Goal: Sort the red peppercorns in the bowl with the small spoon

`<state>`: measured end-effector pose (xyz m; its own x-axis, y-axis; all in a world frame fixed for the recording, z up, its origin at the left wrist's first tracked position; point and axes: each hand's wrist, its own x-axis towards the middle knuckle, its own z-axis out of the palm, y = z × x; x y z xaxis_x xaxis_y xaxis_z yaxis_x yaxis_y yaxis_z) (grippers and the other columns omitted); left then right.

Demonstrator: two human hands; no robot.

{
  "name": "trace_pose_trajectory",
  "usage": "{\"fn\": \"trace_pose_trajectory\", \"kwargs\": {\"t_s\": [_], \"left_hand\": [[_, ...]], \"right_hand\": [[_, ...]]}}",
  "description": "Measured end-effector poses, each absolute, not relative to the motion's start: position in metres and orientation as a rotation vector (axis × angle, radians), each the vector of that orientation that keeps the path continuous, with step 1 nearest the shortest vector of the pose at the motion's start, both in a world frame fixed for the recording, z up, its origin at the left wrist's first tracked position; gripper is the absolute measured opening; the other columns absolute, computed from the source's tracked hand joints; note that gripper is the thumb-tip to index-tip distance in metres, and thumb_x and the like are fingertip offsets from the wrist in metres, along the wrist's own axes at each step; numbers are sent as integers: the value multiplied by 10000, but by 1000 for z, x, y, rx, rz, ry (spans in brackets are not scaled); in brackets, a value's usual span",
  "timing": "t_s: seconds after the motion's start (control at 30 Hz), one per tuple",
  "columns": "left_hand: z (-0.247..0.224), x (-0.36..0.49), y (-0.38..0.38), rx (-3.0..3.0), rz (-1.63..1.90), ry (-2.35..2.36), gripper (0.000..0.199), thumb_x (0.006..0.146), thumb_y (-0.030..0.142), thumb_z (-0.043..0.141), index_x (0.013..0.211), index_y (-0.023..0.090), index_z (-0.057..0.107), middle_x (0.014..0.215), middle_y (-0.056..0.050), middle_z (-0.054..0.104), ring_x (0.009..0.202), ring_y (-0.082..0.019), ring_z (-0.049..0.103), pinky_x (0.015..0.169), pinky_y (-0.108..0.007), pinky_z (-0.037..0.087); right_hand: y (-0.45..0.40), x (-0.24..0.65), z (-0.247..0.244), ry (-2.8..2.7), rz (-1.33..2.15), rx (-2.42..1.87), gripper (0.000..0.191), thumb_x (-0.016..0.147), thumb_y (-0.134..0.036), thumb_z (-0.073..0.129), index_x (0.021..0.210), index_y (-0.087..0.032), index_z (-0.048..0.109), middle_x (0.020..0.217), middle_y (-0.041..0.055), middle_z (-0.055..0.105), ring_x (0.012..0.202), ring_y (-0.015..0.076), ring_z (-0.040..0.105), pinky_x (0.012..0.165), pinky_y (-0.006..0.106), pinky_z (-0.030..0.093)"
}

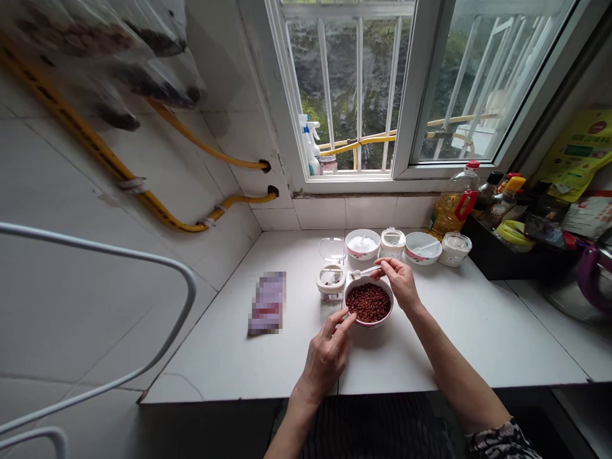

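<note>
A white bowl [370, 324] on the counter is full of small reddish-brown grains [367, 302] that look like Sichuan peppercorns. My left hand [327, 350] holds the bowl's near left rim with its fingertips. Pinched in my right hand [398, 280] is the handle of a small white spoon [362, 273], over the bowl's far edge. The spoon's head is close to a clear spice jar [331, 284] with a white rim, left of the bowl. That jar's transparent lid [331, 250] stands raised, and what lies inside is hard to make out.
Behind are a bowl of white powder [363, 245], a lidded jar [393, 241], another bowl with a white spoon [422, 248] and a second jar [454, 249]. A blurred purple packet [268, 303] lies left. An oil bottle [452, 203] and a black condiment box [492, 248] stand right.
</note>
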<state>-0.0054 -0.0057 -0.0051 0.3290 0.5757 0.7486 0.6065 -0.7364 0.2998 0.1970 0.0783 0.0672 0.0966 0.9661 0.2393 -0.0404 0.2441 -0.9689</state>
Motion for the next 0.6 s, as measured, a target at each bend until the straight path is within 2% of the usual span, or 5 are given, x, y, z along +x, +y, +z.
{"fn": "trace_pose_trajectory", "kwargs": {"t_s": [0.1,0.2,0.33,0.47,0.6], "left_hand": [[-6,-5,-6,-2534,-1403,-1134,497,930,17,433,1376,220,514,1250,-112,614,1128,-190,668,923,-294,600],[-7,-5,-6,-2534,-1398,-1142,508,921,11,437,1380,216,512,1260,-115,611,1132,-194,664,918,-293,601],[-7,-6,-6,-2540,-1391,-1138,518,920,9,432,1388,216,510,1258,-116,610,1144,-198,658,927,-302,598],[-6,-6,-6,-2529,-1385,-1137,519,922,12,438,1389,225,510,1260,-112,609,1142,-194,660,925,-294,599],[-5,-6,-6,-2527,-1394,-1135,509,926,12,441,1382,227,515,1251,-107,610,1129,-186,667,923,-282,598]], "right_hand": [[74,181,68,-1293,882,-967,265,906,-444,556,935,-194,642,759,64,775,701,209,732,731,360,574],[69,166,67,-1531,657,-944,204,969,-338,500,990,-210,658,862,78,791,809,221,745,836,396,548],[63,162,68,-1810,334,-919,196,976,-228,481,958,-225,677,842,59,798,790,218,726,985,461,459],[63,181,72,-1633,431,-1047,169,961,-258,503,944,-217,666,790,57,783,796,227,723,850,394,528],[64,203,76,-1558,695,-1105,138,899,-264,539,822,-207,639,629,13,718,604,189,689,652,301,533]]}}
